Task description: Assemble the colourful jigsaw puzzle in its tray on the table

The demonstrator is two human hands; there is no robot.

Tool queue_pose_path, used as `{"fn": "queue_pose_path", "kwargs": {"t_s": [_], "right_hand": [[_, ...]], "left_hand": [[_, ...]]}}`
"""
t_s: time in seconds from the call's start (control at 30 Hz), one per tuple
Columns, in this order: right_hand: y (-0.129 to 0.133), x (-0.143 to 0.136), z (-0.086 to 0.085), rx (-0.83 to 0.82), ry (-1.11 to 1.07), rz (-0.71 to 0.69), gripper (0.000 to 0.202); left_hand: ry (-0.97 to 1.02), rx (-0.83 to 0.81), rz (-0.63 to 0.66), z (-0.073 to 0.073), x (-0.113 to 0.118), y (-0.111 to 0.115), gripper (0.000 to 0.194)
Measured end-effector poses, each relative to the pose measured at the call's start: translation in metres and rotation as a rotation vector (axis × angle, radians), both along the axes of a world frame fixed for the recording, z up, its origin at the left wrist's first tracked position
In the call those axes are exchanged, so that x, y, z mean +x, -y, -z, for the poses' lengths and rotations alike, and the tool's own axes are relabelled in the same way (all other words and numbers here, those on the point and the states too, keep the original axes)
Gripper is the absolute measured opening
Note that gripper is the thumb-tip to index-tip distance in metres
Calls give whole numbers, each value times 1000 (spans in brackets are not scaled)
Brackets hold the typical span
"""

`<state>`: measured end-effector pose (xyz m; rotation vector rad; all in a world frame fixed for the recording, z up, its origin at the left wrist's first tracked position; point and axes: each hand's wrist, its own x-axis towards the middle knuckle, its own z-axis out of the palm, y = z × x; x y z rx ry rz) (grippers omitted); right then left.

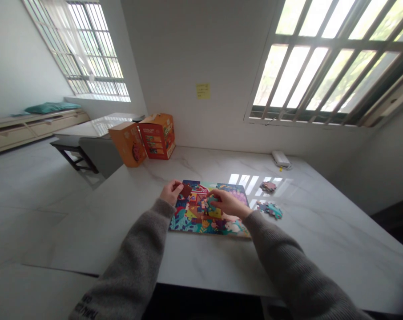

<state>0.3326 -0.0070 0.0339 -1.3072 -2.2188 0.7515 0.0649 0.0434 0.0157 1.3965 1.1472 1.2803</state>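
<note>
A colourful jigsaw puzzle (204, 226) with a red barn, plants and a white rabbit lies on the marble-patterned table. My left hand (170, 193) is at its upper left, thumb and fingers closed on a dark red puzzle piece (186, 191). Over the middle of the picture, my right hand (228, 203) pinches a teal puzzle piece (212, 200); its fingers partly hide the piece and the puzzle below. Loose puzzle pieces form one small pile (271, 210) to the right of the puzzle and another pile (268, 186) farther back.
Two orange puzzle boxes, one box (130, 144) in front of another box (159, 135), stand at the table's back left. A white device with a cable (280, 158) lies at the back right by the wall. A yellow note (203, 91) is stuck on the wall.
</note>
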Motion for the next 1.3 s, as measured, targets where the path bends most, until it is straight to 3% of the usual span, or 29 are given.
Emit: {"fn": "queue_pose_path", "kwargs": {"t_s": [0.2, 0.47, 0.6, 0.9, 1.1, 1.3], "right_hand": [[-7, -22, 3, 105, 84, -33, 34], [-3, -22, 3, 122, 263, -80, 62], [-3, -24, 2, 135, 279, -81, 63], [-4, -26, -3, 22, -76, 11, 15], [-3, -34, -13, -127, -412, 117, 34], [-2, -44, -10, -161, -419, 173, 39]], "left_hand": [[-30, 11, 16, 0, 5, 3, 38], [-32, 12, 13, -1, 6, 4, 37], [-35, 11, 18, 2, 6, 3, 35], [-34, 45, 36, 0, 8, 5, 33], [-27, 25, 52, 1, 14, 7, 37], [36, -74, 238, -3, 29, 21, 43]]}}
